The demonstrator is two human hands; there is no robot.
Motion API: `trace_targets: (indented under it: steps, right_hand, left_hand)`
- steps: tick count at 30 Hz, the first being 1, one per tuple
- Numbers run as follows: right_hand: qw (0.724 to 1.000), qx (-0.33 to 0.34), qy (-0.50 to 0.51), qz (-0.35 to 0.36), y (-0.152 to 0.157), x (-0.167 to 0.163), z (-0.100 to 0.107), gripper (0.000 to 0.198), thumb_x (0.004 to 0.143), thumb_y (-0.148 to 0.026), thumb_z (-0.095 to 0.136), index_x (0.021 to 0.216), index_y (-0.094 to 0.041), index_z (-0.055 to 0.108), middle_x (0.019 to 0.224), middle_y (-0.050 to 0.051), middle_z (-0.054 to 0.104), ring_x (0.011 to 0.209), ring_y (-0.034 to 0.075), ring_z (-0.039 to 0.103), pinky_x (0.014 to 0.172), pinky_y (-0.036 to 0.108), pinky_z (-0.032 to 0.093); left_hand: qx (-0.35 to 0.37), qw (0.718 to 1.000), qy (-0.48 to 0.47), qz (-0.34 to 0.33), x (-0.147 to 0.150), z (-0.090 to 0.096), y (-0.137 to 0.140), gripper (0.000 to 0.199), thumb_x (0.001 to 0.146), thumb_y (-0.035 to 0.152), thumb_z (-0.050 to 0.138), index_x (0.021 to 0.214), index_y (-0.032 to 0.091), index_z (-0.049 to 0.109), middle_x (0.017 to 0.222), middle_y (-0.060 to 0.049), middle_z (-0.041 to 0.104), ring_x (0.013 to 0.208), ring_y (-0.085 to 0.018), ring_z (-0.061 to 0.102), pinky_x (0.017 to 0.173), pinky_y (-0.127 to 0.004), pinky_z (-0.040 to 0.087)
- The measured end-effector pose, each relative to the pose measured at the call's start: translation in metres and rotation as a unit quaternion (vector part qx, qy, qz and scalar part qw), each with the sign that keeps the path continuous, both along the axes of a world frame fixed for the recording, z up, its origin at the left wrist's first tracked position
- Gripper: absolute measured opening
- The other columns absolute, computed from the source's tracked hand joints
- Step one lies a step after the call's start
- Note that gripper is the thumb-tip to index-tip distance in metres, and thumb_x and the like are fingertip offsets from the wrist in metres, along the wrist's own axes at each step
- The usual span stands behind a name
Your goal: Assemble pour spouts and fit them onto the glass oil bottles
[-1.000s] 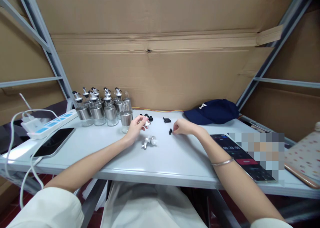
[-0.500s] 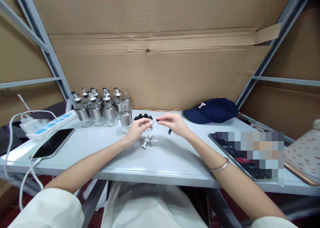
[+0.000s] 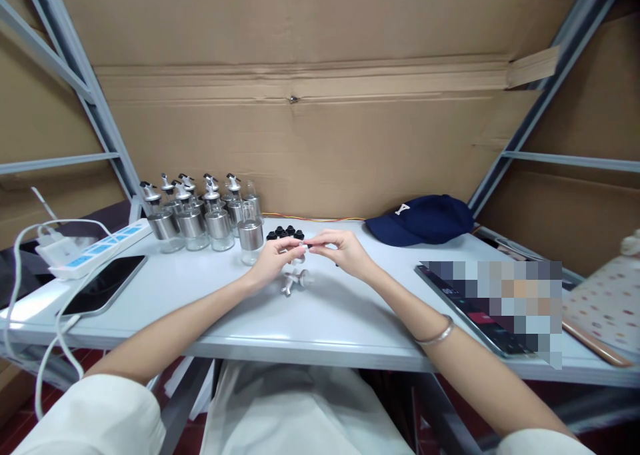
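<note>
My left hand [image 3: 273,260] is closed in a pinch on a small silver pourer spout [image 3: 301,259], mostly covered by the fingers. Between the thumb and fingertips of my right hand [image 3: 346,252] is a small black cap [image 3: 309,246]. Its end meets the spout at the left fingertips. Just below my left hand, loose silver pourer spouts [image 3: 295,280] lie on the table [image 3: 320,325]. Behind the hands sits a cluster of black stoppers [image 3: 285,232]. A glass bottle [image 3: 251,236] with a steel band and no spout stands left of my left hand.
Several banded bottles [image 3: 193,225] fitted with pourer spouts are grouped at the back left. A power strip [image 3: 100,248], white cables and a dark phone [image 3: 105,287] occupy the left side. To the right lie a navy cap [image 3: 425,220] and a tablet-like device [image 3: 465,308], partly pixelated.
My right hand has moved slightly left and down, bringing the black cap against the spout in my left hand. My left hand has stayed nearly still.
</note>
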State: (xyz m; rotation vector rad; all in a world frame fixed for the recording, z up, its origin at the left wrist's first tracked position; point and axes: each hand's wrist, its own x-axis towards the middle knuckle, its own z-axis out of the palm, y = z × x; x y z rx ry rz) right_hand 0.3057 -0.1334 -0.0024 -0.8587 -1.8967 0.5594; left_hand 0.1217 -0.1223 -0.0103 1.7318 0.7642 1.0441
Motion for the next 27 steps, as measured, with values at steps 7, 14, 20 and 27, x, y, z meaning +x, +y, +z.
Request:
trace_targets:
  steps: [7, 14, 20, 27]
  right_hand:
    - [0.993, -0.095, 0.054, 0.052, -0.006, 0.001, 0.007, 0.029, 0.073, -0.044, 0.065, 0.088, -0.02, 0.074, 0.079, 0.005, 0.068, 0.073, 0.017, 0.062, 0.072, 0.033, 0.049]
    - [0.972, -0.193, 0.106, 0.077, -0.005, 0.002, 0.006, 0.025, 0.067, -0.037, 0.072, 0.084, -0.019, 0.074, 0.072, 0.003, 0.07, 0.07, 0.015, 0.063, 0.076, 0.034, 0.049]
    - [0.964, -0.222, 0.121, 0.083, -0.004, 0.001, 0.005, 0.02, 0.063, -0.033, 0.075, 0.077, -0.018, 0.073, 0.066, 0.001, 0.068, 0.066, 0.013, 0.062, 0.076, 0.033, 0.05]
    - [0.966, -0.215, 0.122, 0.075, 0.0, 0.001, 0.001, 0.022, 0.062, -0.034, 0.076, 0.075, -0.017, 0.072, 0.065, 0.001, 0.068, 0.064, 0.013, 0.062, 0.074, 0.032, 0.05]
  left_hand:
    - [0.009, 1.0, -0.023, -0.01, 0.001, 0.001, -0.002, 0.03, 0.071, 0.042, 0.065, 0.077, 0.014, 0.068, 0.075, -0.005, 0.065, 0.071, -0.014, 0.056, 0.065, -0.026, 0.046]
    - [0.038, 0.999, -0.007, 0.0, -0.002, 0.0, -0.001, 0.027, 0.07, 0.041, 0.067, 0.069, 0.015, 0.068, 0.07, -0.003, 0.06, 0.065, -0.012, 0.055, 0.061, -0.025, 0.046]
    - [0.061, 0.998, 0.014, -0.001, -0.003, -0.002, 0.0, 0.025, 0.071, 0.039, 0.066, 0.066, 0.015, 0.066, 0.068, -0.001, 0.055, 0.058, -0.009, 0.049, 0.057, -0.023, 0.042]
    - [0.07, 0.997, 0.021, 0.006, -0.002, -0.008, 0.004, 0.025, 0.071, 0.039, 0.066, 0.068, 0.014, 0.065, 0.069, 0.0, 0.055, 0.061, -0.009, 0.05, 0.058, -0.023, 0.042]
